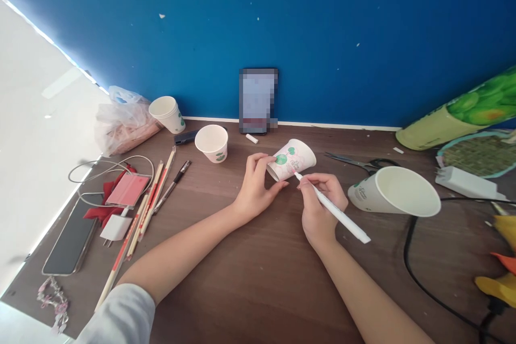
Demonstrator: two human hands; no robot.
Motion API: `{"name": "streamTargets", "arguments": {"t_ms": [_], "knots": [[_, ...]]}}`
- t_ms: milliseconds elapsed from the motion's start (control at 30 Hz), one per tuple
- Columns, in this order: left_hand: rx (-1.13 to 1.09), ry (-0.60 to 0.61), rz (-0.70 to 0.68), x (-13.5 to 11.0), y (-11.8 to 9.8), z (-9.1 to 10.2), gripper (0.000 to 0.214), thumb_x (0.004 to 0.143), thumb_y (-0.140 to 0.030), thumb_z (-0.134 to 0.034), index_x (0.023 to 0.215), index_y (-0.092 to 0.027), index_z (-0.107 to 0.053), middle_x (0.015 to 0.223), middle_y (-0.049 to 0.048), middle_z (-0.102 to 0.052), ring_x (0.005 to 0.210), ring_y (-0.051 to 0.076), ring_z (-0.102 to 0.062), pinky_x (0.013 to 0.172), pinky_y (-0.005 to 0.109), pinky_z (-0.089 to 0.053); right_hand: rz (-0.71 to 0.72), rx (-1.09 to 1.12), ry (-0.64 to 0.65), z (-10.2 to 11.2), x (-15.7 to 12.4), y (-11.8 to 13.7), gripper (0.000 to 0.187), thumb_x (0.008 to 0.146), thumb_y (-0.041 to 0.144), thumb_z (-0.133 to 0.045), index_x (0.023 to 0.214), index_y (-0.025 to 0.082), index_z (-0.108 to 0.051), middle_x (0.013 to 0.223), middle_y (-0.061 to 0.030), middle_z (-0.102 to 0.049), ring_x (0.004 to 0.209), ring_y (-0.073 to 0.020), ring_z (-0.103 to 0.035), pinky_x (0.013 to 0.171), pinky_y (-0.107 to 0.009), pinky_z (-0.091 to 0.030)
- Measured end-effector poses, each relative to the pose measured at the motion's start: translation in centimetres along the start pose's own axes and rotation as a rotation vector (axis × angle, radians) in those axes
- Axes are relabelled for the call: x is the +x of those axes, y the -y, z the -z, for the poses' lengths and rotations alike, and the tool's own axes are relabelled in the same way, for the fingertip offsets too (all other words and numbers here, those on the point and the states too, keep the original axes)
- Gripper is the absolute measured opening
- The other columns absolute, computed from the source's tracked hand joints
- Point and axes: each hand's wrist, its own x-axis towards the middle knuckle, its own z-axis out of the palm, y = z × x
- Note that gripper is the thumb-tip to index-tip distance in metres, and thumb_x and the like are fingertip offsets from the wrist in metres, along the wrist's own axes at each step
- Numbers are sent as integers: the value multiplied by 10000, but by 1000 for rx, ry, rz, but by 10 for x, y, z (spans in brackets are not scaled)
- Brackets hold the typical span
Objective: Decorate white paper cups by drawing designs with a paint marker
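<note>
My left hand (pixel 257 183) is closed round the base of a white paper cup (pixel 293 158) with green and pink marks, held on its side just above the brown table (pixel 250 279). A white marker pen (pixel 334 209) is gripped in my right hand (pixel 320 204), and its tip touches the cup's side. The cup's mouth points up and to the right.
A paper cup (pixel 393 192) lies on its side at right, with scissors (pixel 358 162) behind it. Two more cups (pixel 212 142) (pixel 168 113) stand at back left beside a plastic bag (pixel 123 121). A phone (pixel 258 100) leans on the blue wall. Chopsticks (pixel 141 215), charger (pixel 115 227), another phone (pixel 70 242) and a black cable (pixel 419 279) lie around.
</note>
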Motion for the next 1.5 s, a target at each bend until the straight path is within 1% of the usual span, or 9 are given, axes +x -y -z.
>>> {"name": "streamTargets", "arguments": {"t_ms": [133,233,367,467,700,900,1067,1233,1500], "knots": [[1,-3,-2,1,1,0,505,789,-264,-723,1202,-241,-433,1186,94,-442,1154,242,-527,983,414,-485,-11,-11,-1,1,0,1,58,721,226,-640,702,209,-588,616,25,-609,536,-135,-548,520,-276,-434],[8,-19,-40,1,4,-1,554,792,-280,-720,1256,-235,-421,1199,99,-439,1140,241,-542,986,418,-489,-2,-11,7,1,-1,1,54,725,227,-640,711,208,-592,615,27,-606,521,-127,-536,510,-269,-425],[19,-46,-102,-1,9,-4,535,817,-274,-690,1283,-241,-431,1224,98,-426,1146,241,-546,1009,444,-477,53,-7,33,0,-1,0,46,729,224,-645,738,203,-604,680,12,-632,582,-134,-579,544,-269,-455],[18,-47,-111,-2,11,-5,527,822,-268,-681,1287,-249,-436,1232,100,-424,1156,249,-540,1011,462,-475,66,-3,34,0,-1,-2,75,725,226,-664,771,203,-609,731,-1,-648,660,-151,-615,588,-278,-482],[24,-40,-123,-1,9,-3,518,823,-250,-674,1284,-246,-436,1227,103,-428,1139,243,-549,990,447,-494,65,-18,57,0,-1,-1,57,729,221,-667,729,202,-613,710,1,-641,633,-145,-602,569,-269,-474],[34,-49,-110,-1,9,-3,529,797,-236,-705,1262,-223,-453,1210,101,-440,1134,240,-552,989,432,-496,81,-12,33,0,-1,-2,50,719,201,-659,718,200,-608,690,12,-635,604,-130,-584,560,-258,-467],[35,-41,-93,0,8,-3,534,790,-235,-714,1257,-228,-456,1214,100,-445,1136,242,-554,990,432,-497,73,-6,26,-1,-1,1,58,719,208,-656,717,200,-599,665,18,-630,553,-117,-564,514,-246,-457],[35,-35,-73,0,8,-3,525,797,-256,-705,1257,-240,-451,1213,98,-447,1144,250,-552,997,449,-489,71,-13,32,0,-1,3,66,718,213,-651,702,201,-588,652,19,-618,562,-122,-572,522,-252,-461],[14,-37,-48,0,7,-2,515,795,-260,-705,1249,-225,-464,1211,99,-444,1136,239,-550,996,428,-488,75,12,56,1,-1,0,66,732,219,-654,725,204,-590,672,17,-620,565,-124,-572,527,-255,-458]]}}
